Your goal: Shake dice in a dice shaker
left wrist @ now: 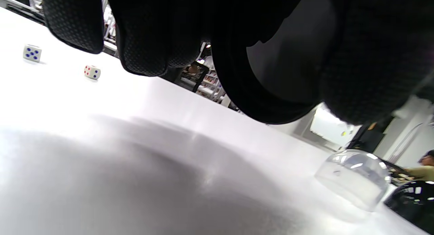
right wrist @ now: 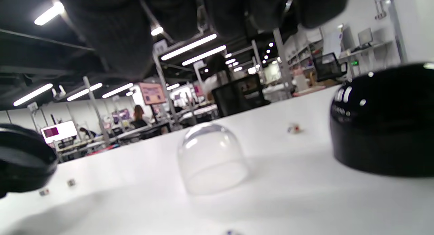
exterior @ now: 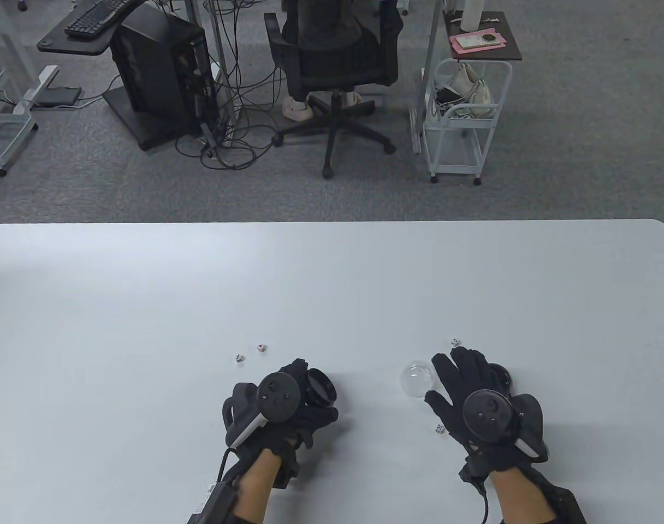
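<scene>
Dice [exterior: 239,358] lie scattered on the surface [exterior: 146,305], so the left hand [exterior: 280,404] holds the black base [exterior: 320,386] ready while the right hand [exterior: 474,393] hovers spread beside the clear dome [exterior: 418,379].

The left hand [exterior: 282,406] is curled, its fingers [left wrist: 149,35] wrapped round something dark in its grasp, while the right hand [exterior: 482,406] hovers palm down with fingers [exterior: 456,367] spread flat and nothing between them, both forearms bare behind the gloves.

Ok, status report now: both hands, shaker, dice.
Left hand holds black shaker base off the table. Right hand empty, fingers spread beside clear dome. Four dice loose on table, none loaded. Black cap under right hand.
</scene>
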A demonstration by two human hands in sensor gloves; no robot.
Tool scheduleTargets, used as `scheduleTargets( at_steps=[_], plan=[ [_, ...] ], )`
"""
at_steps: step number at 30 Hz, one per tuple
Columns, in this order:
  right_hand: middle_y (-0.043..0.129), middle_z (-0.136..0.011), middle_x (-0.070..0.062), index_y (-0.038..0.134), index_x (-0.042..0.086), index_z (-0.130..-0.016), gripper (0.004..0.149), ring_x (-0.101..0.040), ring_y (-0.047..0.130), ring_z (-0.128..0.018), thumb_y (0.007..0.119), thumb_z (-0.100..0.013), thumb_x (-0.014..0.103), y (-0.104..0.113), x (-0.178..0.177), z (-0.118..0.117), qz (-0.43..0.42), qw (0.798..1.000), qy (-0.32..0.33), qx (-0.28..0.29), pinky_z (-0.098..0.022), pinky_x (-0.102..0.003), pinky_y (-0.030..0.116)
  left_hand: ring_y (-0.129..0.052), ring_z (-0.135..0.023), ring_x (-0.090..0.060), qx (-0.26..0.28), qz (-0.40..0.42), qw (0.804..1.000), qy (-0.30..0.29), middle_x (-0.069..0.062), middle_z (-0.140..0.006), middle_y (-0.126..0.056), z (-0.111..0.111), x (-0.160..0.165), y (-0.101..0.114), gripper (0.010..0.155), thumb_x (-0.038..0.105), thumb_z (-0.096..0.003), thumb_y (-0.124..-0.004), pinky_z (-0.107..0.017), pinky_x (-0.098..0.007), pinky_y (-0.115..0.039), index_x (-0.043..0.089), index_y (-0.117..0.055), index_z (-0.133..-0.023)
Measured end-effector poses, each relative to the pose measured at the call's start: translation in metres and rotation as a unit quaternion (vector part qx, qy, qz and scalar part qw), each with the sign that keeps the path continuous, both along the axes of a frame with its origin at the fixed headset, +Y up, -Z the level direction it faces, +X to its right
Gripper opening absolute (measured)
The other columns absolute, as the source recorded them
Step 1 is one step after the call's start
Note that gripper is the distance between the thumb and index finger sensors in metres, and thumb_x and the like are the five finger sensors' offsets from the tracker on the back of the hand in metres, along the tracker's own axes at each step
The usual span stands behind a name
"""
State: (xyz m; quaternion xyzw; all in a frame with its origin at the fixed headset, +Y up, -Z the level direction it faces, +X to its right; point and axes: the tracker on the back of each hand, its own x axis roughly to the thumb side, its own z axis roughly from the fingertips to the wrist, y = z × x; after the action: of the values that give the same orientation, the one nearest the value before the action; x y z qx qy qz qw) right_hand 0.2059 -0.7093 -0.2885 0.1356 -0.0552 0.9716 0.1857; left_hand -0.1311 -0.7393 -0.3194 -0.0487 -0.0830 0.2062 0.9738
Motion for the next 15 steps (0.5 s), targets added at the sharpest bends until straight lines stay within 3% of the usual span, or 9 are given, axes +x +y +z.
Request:
scheduleTargets(
  at_steps=[15],
  plan=[
    [0.048, -0.114, -0.025, 0.054, 0.022, -0.112, 0.064, -0.055, 0.047, -0.104, 0.079, -0.058, 0.044, 0.003, 0.012, 0.001, -0.021, 1.000, -0.014, 0.008, -0.070, -0.071, 0.053, -0.075, -0.095, -0.044, -0.046, -0.024, 0.997, 0.048, -0.018, -0.108, -0.064, -0.027, 0.039, -0.015, 0.104, 0.074, -0.0388, -0.091, -0.066, -0.067, -0.064, 0.015, -0.041, -0.109]
  ],
)
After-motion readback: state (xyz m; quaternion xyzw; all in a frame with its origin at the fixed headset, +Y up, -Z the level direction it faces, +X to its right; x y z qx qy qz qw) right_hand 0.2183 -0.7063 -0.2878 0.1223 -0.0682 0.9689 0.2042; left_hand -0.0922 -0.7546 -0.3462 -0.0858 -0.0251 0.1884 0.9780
